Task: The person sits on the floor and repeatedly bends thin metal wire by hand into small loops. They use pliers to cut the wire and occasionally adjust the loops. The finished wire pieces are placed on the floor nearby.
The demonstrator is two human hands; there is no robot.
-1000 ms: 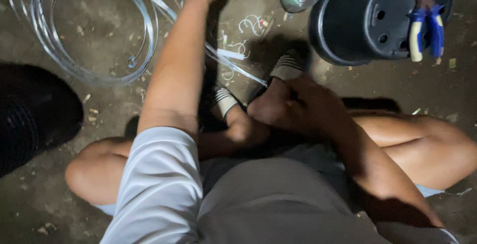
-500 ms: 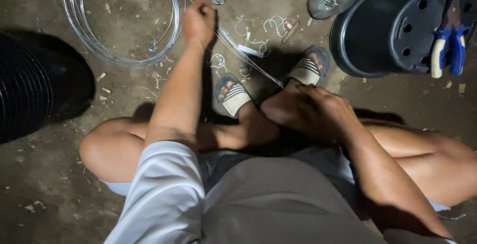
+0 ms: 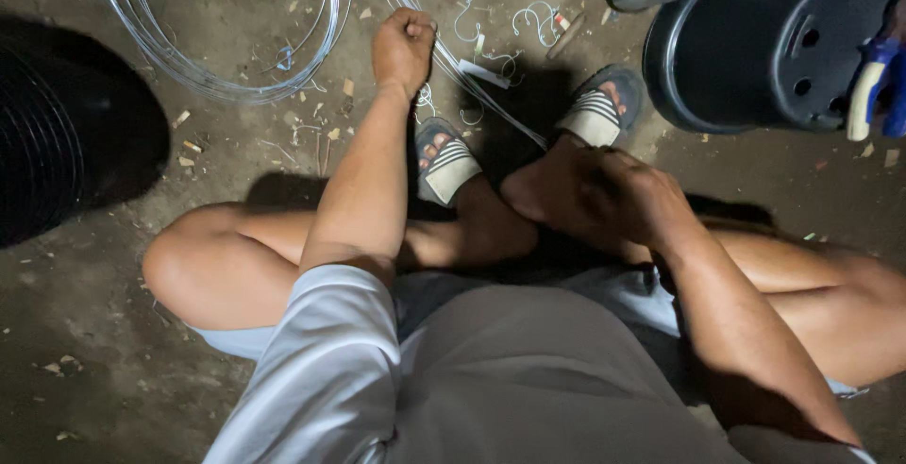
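I sit cross-legged on a concrete floor in striped sandals (image 3: 448, 167). My left hand (image 3: 403, 49) is stretched forward in a fist, shut on a bundle of thin wire strands (image 3: 472, 82) that run from a big wire coil (image 3: 222, 82) down toward my right foot. My right hand (image 3: 628, 202) is closed low by my right ankle, at the near end of the strands; its palm is hidden, so what it grips does not show clearly.
A black perforated plastic stool (image 3: 774, 44) stands at the upper right with blue-and-white handled pliers (image 3: 873, 96) on it. A black ribbed round object (image 3: 57, 134) sits at the left. Several small bent wire hooks (image 3: 533, 20) and scraps litter the floor ahead.
My left hand has drawn back toward me along the wire strands, from the far top of the view to near my left foot. My right hand has stayed by the ankle.
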